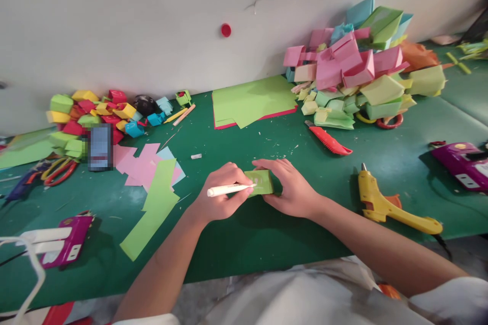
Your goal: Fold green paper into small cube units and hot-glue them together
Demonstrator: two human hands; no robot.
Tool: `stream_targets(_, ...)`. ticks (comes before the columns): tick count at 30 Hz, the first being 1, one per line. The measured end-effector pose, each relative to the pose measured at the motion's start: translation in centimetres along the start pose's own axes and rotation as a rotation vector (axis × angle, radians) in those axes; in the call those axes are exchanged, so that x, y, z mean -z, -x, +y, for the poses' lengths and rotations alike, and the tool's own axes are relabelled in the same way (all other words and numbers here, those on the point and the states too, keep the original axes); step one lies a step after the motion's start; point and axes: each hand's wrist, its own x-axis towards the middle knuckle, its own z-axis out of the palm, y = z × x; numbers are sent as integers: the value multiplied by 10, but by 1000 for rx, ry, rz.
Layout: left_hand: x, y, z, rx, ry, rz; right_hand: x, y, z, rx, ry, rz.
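Note:
A white pen (224, 190) is pinched in my left hand (223, 193), its tip touching the top of a small green paper box (263, 182). White marks show on that green face. My right hand (287, 188) holds the box from its right side, with the thumb at the near edge and the fingers at the far edge. A small white cap (196, 156) lies on the table beyond my left hand.
On the green table (229, 244), cut paper (150, 208) and small paper cubes (91, 111) lie left. Green sheets (251, 99) rest by the wall. At right are folded paper boxes (343, 66), a red cutter (330, 139) and a yellow glue gun (392, 208).

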Motion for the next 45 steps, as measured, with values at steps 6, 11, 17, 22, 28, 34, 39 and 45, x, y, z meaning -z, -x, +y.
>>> stream_targets(6, 0, 2, 0, -9, 21, -17, 1, 0, 0, -2, 10, 4)
stream_targets(11, 0, 2, 0, -11, 37, -29, 1, 0, 1, 1, 7, 12)
stream_targets(17, 0, 1, 0, -16, 36, -28, 1, 0, 1, 10, 5, 12)
stream_targets(22, 0, 1, 1, -27, 32, -26, 1, 0, 1, 8, 5, 10)
stream_targets(28, 0, 0, 1, -35, 35, -32, 1, 0, 1, 8, 5, 12)
stream_targets(34, 2, 3, 0, -16, 48, 5, 1, -1, 1, 11, 6, 25)
stream_targets(39, 0, 4, -2, 7, 24, 80, 1, 0, 2, 13, 4, 34)
stream_targets(45, -1, 3, -2, 13, -21, 121, 1, 0, 2, 19, 12, 27)
